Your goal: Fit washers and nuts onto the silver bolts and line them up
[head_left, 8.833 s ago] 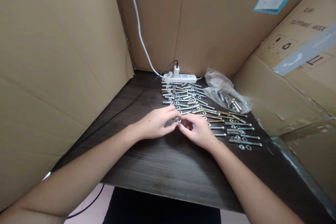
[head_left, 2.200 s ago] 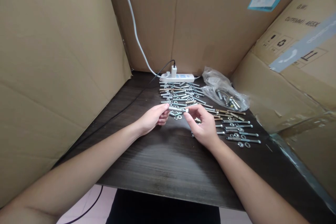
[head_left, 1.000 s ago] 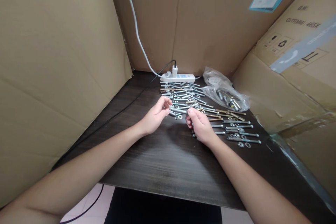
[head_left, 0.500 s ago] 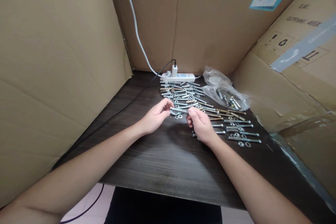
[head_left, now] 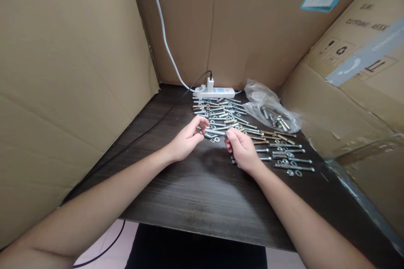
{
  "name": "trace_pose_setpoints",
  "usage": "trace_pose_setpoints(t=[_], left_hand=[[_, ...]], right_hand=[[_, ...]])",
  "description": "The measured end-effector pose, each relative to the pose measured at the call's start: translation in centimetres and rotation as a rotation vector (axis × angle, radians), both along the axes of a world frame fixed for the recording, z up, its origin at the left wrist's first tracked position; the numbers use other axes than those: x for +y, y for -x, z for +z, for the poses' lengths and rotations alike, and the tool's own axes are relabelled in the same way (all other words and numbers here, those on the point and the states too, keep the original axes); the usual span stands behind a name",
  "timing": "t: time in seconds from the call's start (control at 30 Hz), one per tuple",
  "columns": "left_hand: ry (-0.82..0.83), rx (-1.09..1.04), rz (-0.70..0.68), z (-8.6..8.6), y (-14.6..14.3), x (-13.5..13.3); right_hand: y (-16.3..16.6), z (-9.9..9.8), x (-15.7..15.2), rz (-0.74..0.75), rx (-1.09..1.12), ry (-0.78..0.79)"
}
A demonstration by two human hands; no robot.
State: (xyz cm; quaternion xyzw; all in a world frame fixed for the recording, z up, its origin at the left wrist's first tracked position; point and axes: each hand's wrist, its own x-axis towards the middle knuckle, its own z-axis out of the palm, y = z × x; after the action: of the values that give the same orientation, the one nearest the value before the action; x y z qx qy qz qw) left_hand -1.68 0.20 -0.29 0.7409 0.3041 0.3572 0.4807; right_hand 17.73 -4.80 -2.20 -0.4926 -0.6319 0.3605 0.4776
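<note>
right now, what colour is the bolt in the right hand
Silver-grey: the bolt held in the right hand shows best in the head view.

Metal bolt piece [head_left: 216,133]: slim, cylindrical, silver-grey, dull sheen. Lies lengthwise left to right, close to level, right end slightly lower in view. Right end pinched between thumb and fingers of the right hand [head_left: 241,148], tip hidden there. Left end sits by the parted thumb and forefinger of the left hand [head_left: 186,138]; contact hard to tell. Two flat ring washers [head_left: 216,139] show just below it on the tabletop, side by side.
</note>
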Motion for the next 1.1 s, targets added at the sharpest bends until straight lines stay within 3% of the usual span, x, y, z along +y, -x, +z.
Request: trace_pose_setpoints(t=[0.27,1.1], left_hand=[[-0.039,0.099,-0.009,-0.26,-0.17,0.27],[-0.032,0.083,-0.022,-0.04,0.03,0.12]], right_hand=[[-0.1,0.05,-0.08,-0.007,-0.017,-0.03],[-0.19,0.09,-0.1,-0.035,-0.099,-0.084]])
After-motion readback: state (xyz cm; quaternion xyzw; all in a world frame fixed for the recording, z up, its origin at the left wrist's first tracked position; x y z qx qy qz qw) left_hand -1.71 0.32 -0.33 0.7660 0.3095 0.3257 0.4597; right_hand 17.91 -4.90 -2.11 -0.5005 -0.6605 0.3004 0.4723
